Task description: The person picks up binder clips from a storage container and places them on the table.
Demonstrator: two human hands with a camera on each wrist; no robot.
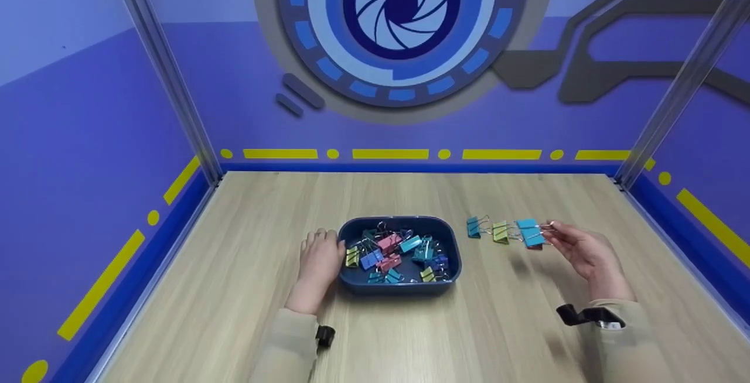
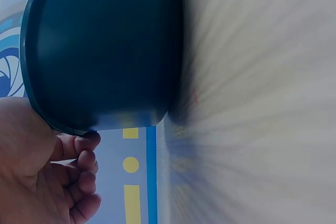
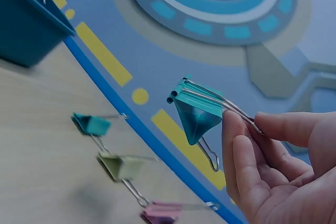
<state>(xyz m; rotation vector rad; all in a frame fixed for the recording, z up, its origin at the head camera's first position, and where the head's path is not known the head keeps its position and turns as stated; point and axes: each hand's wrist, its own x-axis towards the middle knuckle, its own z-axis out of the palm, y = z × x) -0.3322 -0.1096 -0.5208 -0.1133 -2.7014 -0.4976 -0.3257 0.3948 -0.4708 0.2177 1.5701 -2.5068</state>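
Observation:
My right hand (image 1: 589, 254) pinches a turquoise binder clip (image 3: 198, 111) by one wire handle, between thumb and fingertips, up above the table. Below it a row of binder clips stands on the tabletop: a teal one (image 1: 473, 228), a yellow one (image 1: 500, 232) and a pink one (image 3: 161, 212), mostly hidden behind the held clip in the head view. My left hand (image 1: 319, 260) grips the left rim of a dark blue plastic box (image 1: 398, 289), with its fingers curled against the outer wall. Inside the box lie several binder clips in pink (image 1: 388, 243), blue, yellow and teal.
The light wooden tabletop (image 1: 263, 213) ends at purple-blue printed panels (image 1: 398, 131) behind and at both sides. Metal posts (image 1: 170, 67) rise at its two back corners. Each wrist wears a black strap mount (image 1: 592, 315).

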